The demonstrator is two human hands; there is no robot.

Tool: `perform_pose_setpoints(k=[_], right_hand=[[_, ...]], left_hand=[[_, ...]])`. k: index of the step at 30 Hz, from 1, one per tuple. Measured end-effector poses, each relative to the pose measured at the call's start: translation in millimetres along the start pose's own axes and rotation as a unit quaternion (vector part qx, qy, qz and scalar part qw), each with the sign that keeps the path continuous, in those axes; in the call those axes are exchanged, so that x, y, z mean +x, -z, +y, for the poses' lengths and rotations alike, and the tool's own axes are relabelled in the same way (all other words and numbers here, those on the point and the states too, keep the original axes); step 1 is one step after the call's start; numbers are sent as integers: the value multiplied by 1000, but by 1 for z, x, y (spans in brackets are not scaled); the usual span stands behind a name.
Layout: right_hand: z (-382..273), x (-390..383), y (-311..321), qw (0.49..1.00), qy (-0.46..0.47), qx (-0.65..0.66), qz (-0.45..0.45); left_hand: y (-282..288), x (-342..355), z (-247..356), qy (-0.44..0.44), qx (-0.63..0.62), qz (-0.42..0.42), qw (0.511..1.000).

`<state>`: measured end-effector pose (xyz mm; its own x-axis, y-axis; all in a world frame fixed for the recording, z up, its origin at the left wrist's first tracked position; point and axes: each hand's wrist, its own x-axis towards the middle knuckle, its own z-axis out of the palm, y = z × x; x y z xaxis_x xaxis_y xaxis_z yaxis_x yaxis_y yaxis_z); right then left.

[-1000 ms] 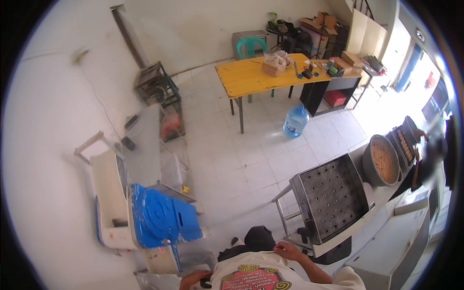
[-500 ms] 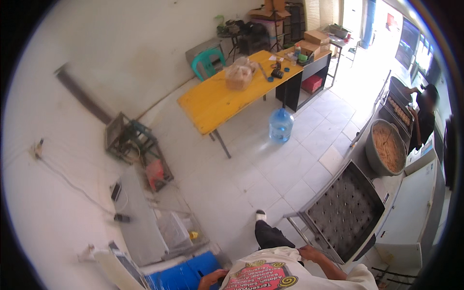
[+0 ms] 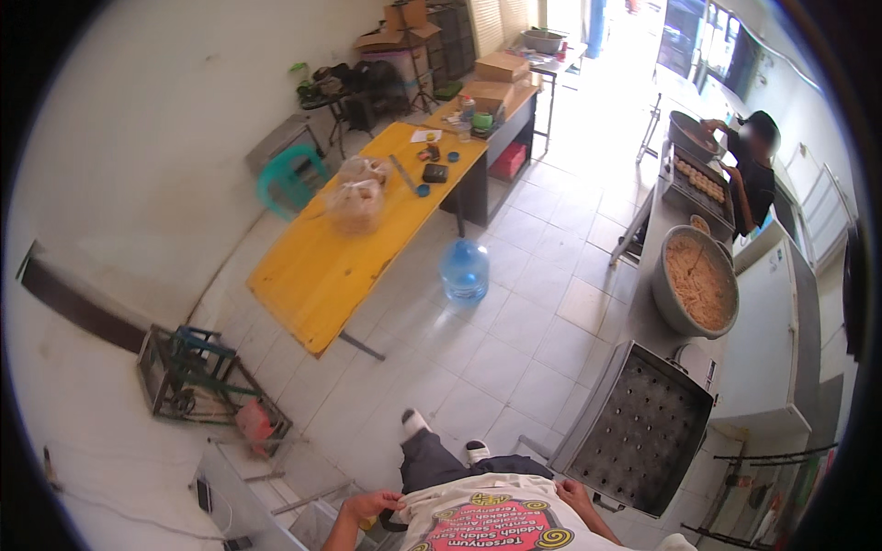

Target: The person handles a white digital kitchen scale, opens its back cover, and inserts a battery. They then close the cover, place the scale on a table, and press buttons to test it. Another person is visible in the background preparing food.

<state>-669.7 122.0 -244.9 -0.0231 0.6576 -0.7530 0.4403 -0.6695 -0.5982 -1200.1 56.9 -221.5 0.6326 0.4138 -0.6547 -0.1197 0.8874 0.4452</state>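
My left hand (image 3: 375, 504) is closed on the edge of my cream T-shirt (image 3: 418, 502) at its left side. At the shirt's right side my right hand (image 3: 576, 500) also has its fingers closed on the cloth. The shirt carries a pink print and is stretched between the two hands. Just beyond my right hand lies a large dark metal tray (image 3: 638, 430) with rows of small raised bumps. Farther along the same table stands a grey tub (image 3: 658, 289) of orange-brown shredded mixture.
A yellow table (image 3: 303, 285) with plastic bags stands ahead left, a blue water jug (image 3: 465, 275) on the floor beside it. A co-worker (image 3: 755, 188) in black is at a tray of round dough pieces (image 3: 700, 179). A metal frame (image 3: 184, 381) stands left.
My view has swung to the left wall less and the table side more. My left hand has come up from beside my body to the shirt edge; my feet have shifted.
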Motion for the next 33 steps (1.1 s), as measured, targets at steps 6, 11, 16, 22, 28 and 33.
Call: perform_pose_setpoints(k=[6,11,16,22,28,33], right_hand=[[-29,48,-12,979,-138,127,-76],[-115,77,-30,974,172,-20,-146],[-135,141,-54,948,190,69,-246],[-239,154,-61,967,75,145,-196],[-280,191,-34,881,-178,396,-187],[-290,286,41,839,-41,539,-64]], left_hand=[[70,54,159,86,257,4,963],[127,58,262,57,265,12,963],[199,82,352,60,297,-59,951],[254,109,440,104,314,-57,942],[266,159,511,144,321,-16,936],[246,241,562,96,224,72,967]])
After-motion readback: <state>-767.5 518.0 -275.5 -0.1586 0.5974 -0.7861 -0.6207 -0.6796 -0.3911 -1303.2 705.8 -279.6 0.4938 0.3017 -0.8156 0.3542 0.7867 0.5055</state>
